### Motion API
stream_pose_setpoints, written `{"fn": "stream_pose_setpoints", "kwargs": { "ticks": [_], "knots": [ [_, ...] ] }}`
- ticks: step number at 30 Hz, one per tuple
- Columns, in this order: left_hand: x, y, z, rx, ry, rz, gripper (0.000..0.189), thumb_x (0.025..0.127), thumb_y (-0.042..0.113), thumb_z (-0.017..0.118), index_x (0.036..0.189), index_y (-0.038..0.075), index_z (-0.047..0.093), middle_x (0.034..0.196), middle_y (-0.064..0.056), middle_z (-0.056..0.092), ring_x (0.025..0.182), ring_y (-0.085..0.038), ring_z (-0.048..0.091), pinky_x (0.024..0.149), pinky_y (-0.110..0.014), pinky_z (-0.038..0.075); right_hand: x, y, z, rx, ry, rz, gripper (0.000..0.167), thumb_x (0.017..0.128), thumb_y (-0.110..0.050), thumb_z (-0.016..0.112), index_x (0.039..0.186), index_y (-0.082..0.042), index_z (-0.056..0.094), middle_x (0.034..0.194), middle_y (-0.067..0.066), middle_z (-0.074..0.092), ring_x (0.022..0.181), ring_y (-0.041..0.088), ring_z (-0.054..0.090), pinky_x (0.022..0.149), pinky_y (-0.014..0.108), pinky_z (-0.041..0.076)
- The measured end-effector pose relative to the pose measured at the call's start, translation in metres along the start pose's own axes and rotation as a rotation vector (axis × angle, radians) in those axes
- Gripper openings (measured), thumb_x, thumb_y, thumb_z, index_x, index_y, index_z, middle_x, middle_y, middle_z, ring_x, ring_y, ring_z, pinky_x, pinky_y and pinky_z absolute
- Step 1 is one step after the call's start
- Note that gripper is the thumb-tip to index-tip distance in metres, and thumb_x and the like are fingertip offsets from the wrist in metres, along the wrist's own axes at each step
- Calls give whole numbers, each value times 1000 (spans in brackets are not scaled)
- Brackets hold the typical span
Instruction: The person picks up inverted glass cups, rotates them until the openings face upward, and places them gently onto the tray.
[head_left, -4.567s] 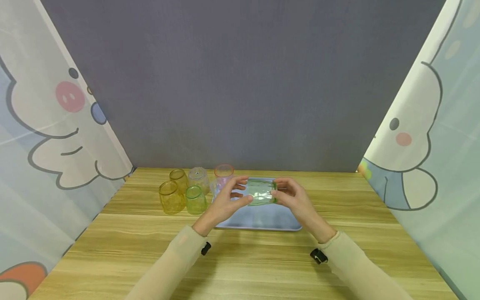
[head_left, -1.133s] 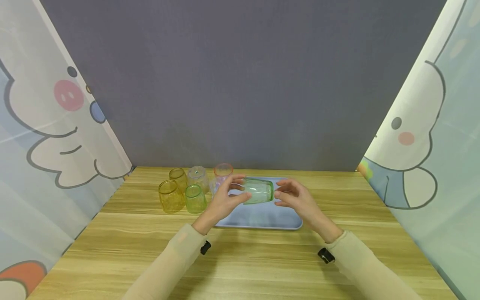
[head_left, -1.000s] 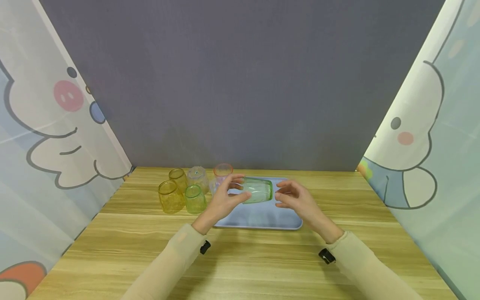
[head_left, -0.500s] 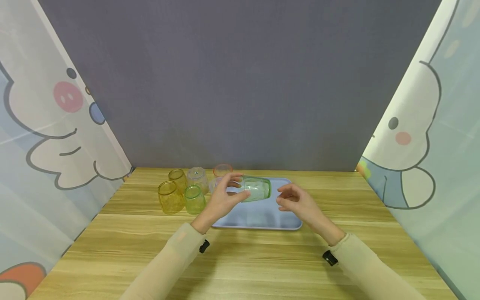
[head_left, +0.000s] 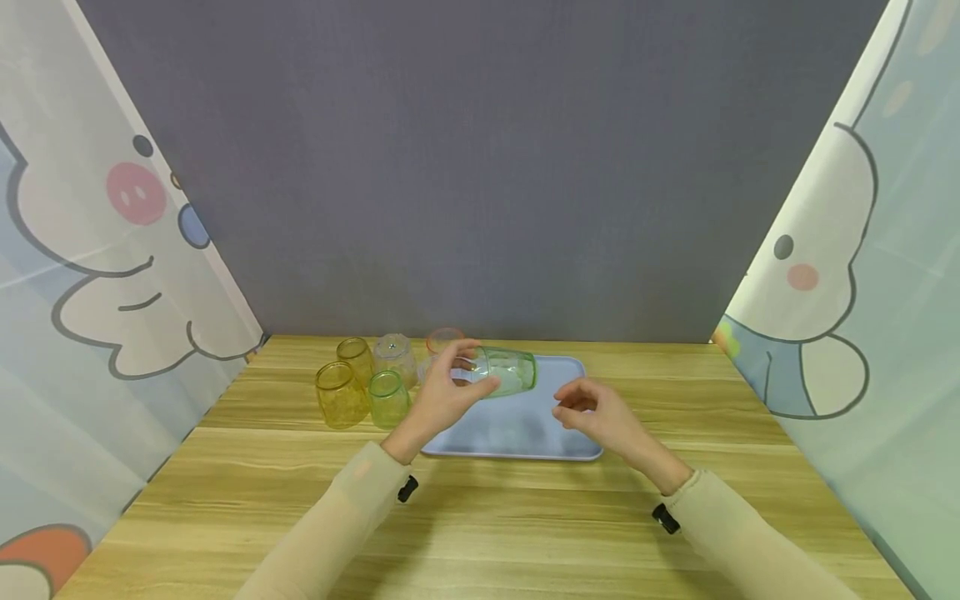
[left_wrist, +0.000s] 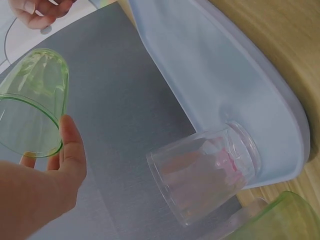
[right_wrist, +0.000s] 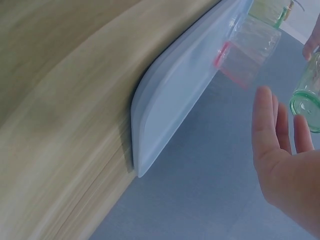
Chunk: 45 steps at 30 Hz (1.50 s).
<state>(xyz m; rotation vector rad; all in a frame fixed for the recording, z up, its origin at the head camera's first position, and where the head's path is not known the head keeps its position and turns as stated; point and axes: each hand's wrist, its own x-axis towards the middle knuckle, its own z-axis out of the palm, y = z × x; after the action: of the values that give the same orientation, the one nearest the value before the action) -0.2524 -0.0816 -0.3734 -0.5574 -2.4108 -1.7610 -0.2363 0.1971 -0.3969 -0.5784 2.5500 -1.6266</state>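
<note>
In the head view my left hand (head_left: 444, 398) holds a clear green tumbler (head_left: 512, 372) on its side over the pale blue tray (head_left: 517, 442). Its thumb and fingers grip the rim end, as the left wrist view also shows, while the base points right. My right hand (head_left: 602, 419) hovers at the tray's right side, fingers loosely curled and holding nothing, apart from the tumbler. A clear tumbler (left_wrist: 205, 172) stands on the tray's left end, largely hidden behind my left hand in the head view.
Left of the tray, two amber tumblers (head_left: 341, 398), a light green tumbler (head_left: 389, 402) and a clear purplish one (head_left: 396, 358) stand on the wooden table (head_left: 480, 533). A pink-rimmed tumbler (head_left: 445, 339) is behind the left hand. A grey panel (head_left: 480, 183) closes off the back.
Both hands held the green tumbler at first. The right hand has let go and drawn away to the right; the left hand has shifted slightly left and up with the tumbler.
</note>
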Motion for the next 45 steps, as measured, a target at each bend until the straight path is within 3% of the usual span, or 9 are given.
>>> {"fn": "stream_pose_setpoints", "kwargs": {
  "ticks": [4, 8, 17, 33, 37, 45],
  "knots": [
    [1, 2, 0, 16, 18, 7, 62, 90, 25, 78, 144, 11, 52, 132, -15, 53, 115, -29, 52, 91, -43, 49, -1, 1, -1, -72, 0, -15, 24, 94, -19, 72, 113, -5, 66, 102, 6, 69, 93, 23, 64, 79, 36, 54],
    [1, 3, 0, 35, 31, 16, 61, 89, 25, 78, 143, 11, 53, 131, -11, 53, 113, -25, 52, 89, -42, 50, -2, 2, -1, -122, -5, -28, 23, 94, -21, 73, 112, -7, 67, 101, 3, 69, 94, 21, 64, 79, 36, 53],
    [4, 3, 1, 64, 60, 32, 62, 87, 25, 80, 141, 10, 54, 126, -11, 53, 115, -37, 50, 88, -44, 49, -5, 7, -2, -176, -48, -50, 24, 95, -25, 73, 111, -8, 68, 99, 1, 67, 94, 21, 62, 77, 35, 53],
    [9, 4, 0, 132, 88, 20, 63, 86, 26, 81, 140, 13, 54, 128, -16, 51, 116, -38, 49, 89, -44, 48, -9, 6, 0, -293, -112, -65, 25, 93, -24, 74, 107, -4, 68, 97, 0, 65, 89, 17, 60, 75, 33, 52],
    [10, 4, 0, 156, 93, 24, 63, 85, 27, 81, 140, 13, 54, 127, -14, 52, 114, -33, 49, 89, -44, 49, -9, 7, 1, -329, -114, -70, 25, 92, -23, 75, 106, -4, 68, 96, -1, 64, 87, 15, 60, 75, 32, 52],
    [14, 2, -1, 209, 101, 35, 63, 85, 29, 81, 139, 12, 54, 128, -14, 50, 117, -33, 49, 93, -44, 47, -10, 12, 3, -422, -101, -103, 22, 89, -20, 75, 104, -5, 69, 99, 6, 68, 86, 16, 60, 77, 33, 51]
  ]
}}
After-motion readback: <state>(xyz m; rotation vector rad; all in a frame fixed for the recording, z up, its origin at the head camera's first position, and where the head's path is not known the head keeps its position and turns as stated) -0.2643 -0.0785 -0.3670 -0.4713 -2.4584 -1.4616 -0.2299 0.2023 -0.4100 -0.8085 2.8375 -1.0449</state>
